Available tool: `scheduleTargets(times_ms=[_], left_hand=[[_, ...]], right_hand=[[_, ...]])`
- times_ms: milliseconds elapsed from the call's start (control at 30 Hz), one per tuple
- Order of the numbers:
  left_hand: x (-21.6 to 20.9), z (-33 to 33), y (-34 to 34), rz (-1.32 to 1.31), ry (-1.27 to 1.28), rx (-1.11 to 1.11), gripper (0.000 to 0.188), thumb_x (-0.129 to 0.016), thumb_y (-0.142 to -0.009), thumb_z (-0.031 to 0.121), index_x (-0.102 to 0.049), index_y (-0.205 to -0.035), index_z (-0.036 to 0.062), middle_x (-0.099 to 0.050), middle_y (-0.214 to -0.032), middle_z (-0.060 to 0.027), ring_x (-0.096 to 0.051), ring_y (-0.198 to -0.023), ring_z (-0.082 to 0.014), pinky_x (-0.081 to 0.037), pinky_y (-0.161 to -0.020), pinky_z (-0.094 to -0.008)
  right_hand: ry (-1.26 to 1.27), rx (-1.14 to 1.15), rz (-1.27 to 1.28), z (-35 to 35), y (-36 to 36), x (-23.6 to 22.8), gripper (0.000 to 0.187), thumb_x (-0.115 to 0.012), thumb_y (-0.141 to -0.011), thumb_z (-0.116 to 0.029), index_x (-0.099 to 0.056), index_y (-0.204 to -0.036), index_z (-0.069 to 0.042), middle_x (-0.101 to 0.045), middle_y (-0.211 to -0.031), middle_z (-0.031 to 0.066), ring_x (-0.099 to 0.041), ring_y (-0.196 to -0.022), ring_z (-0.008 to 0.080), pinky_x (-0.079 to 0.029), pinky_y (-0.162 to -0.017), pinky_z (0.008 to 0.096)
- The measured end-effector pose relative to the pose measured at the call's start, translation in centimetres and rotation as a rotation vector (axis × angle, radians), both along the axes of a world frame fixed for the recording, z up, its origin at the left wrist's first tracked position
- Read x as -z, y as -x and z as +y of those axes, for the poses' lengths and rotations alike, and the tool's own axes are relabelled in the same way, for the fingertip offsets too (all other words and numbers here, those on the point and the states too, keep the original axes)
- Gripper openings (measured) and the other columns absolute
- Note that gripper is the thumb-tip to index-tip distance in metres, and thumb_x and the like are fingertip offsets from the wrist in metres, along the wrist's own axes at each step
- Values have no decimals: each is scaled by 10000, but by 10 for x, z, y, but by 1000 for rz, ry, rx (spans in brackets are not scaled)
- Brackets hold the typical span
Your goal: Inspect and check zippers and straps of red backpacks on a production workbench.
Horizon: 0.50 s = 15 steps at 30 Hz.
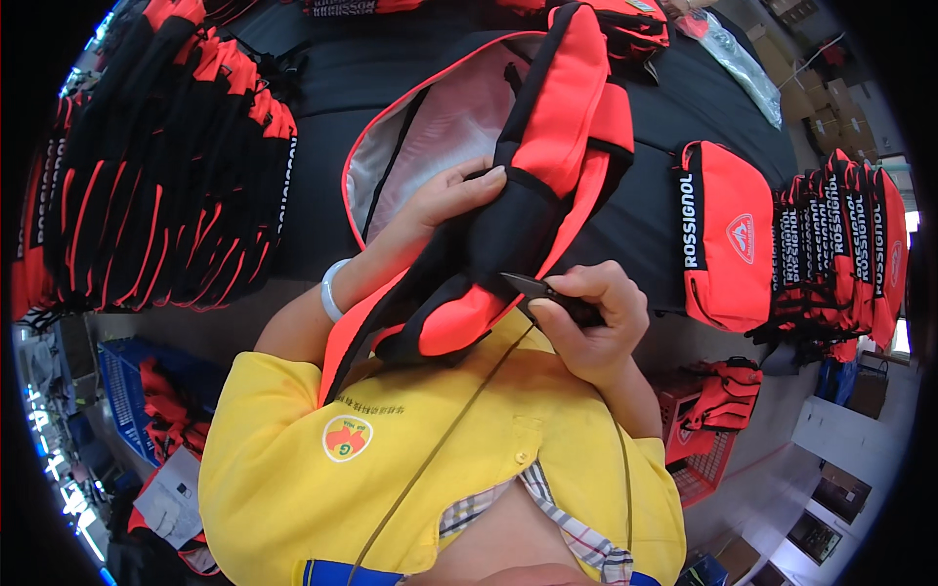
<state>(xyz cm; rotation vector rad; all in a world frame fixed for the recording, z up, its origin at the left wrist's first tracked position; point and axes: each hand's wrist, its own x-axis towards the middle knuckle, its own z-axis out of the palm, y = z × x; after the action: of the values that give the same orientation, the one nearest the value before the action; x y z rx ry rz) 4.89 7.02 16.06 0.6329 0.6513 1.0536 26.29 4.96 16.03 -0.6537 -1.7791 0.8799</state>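
Note:
A red and black bag (557, 137) lies opened in front of me, its grey mesh-lined flap (449, 127) spread out to the left. My left hand (449, 198) is closed on the bag's black fabric, with the thumb and fingertips at a black edge band. A pale bracelet circles that wrist. In my right hand (598, 317) is a pair of thread snips (523, 285), its pointed metal blades against or just over the black fabric. A thin cord (449, 430) runs up to the snips across my yellow shirt. The bag's lower red end (454, 320) rests near my chest.
Many red and black bags (166, 186) stand packed in rows on the left of the black-covered table (655, 225). More bags (728, 234) line its right side. A clear plastic bag (738, 68) lies at the far right. Below are a red crate (708, 469) and a blue crate (122, 396).

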Motion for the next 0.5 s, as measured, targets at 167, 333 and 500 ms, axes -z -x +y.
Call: scheduleTargets(times_ms=[167, 333, 500], left_hand=[[-6, 4, 19, 74, -123, 17, 490, -589, -947, 220, -462, -1335, -51, -616, -1210, -97, -624, -1046, -121, -491, -905, -243], [-46, 18, 45, 223, -151, 178, 578, -593, -921, 170, -389, -1412, -56, -562, -1306, -112, -554, -1178, -131, -411, -1017, -246], [-92, 44, 107, 1058, -326, 312, 641, -685, -879, 194, -415, -1433, 20, -593, -1192, -80, -548, -1082, -131, -416, -975, -263]], right_hand=[[452, -401, 40, 22, -50, -17, 387, -800, -733, -292, -652, -909, 20, -646, -797, 94, -582, -622, 128, -428, -552, 234], [176, 192, -187, 51, -36, 3, 914, -763, -722, -377, -326, -1437, -13, -463, -1402, 187, -484, -1265, 296, -341, -1051, 372], [119, 421, -193, 81, -7, 76, 841, -773, -656, -66, -370, -1392, -14, -460, -1351, 188, -454, -1273, 318, -365, -1063, 384]])
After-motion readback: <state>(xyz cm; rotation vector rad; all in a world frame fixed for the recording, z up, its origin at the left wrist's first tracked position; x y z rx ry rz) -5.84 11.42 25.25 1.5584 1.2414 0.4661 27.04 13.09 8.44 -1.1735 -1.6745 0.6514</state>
